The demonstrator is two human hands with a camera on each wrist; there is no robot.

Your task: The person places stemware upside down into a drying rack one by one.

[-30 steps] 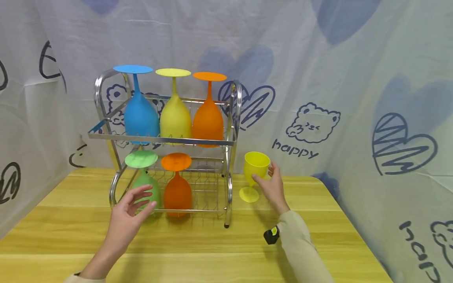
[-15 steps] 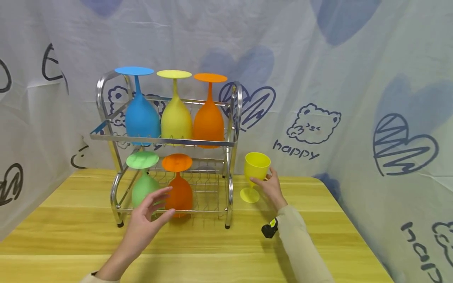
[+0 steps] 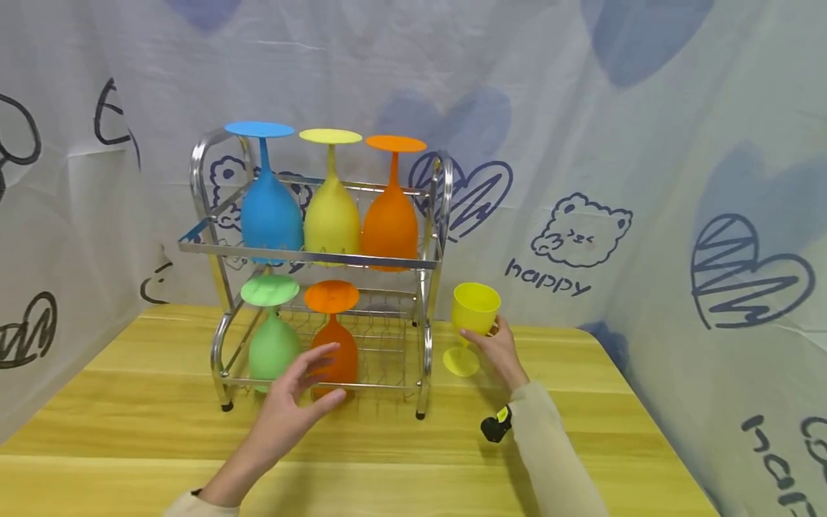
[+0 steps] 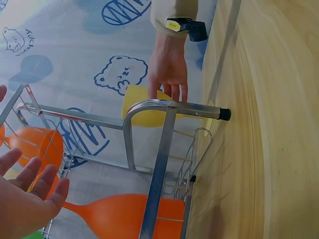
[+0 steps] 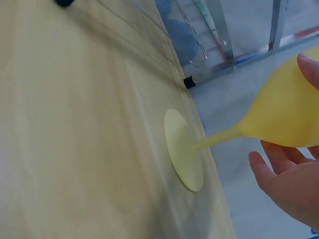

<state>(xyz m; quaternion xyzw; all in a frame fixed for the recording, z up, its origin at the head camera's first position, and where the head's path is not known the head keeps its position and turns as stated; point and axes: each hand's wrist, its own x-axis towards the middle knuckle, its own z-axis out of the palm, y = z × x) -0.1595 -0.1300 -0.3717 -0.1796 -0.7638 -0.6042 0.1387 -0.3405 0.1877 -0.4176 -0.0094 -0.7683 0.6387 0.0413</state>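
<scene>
A yellow goblet (image 3: 474, 309) stands upright on the table, right of the metal rack (image 3: 362, 260). My right hand (image 3: 499, 353) holds it low on its bowl, thumb in front and fingers behind. Its round foot (image 5: 184, 149) meets the tabletop in the right wrist view. My left hand (image 3: 293, 395), fingers spread and slightly bent, hovers before the rack's lower tier with nothing in it. Behind that hand, partly covered by it, is an upside-down orange goblet (image 3: 342, 345). A green goblet (image 3: 271, 348) sits inverted to its left.
On the upper tier, blue (image 3: 271, 215), yellow (image 3: 332, 215) and orange (image 3: 390, 222) goblets stand upside down in a row. The lower tier shows bare wire (image 3: 381, 352) right of its orange goblet. A printed cloth (image 3: 568, 143) hangs behind the wooden table (image 3: 400, 474).
My left hand has moved right, from the green goblet to before the lower orange one. My right hand has settled closer round the yellow goblet, which stays in place. The view has shifted slightly.
</scene>
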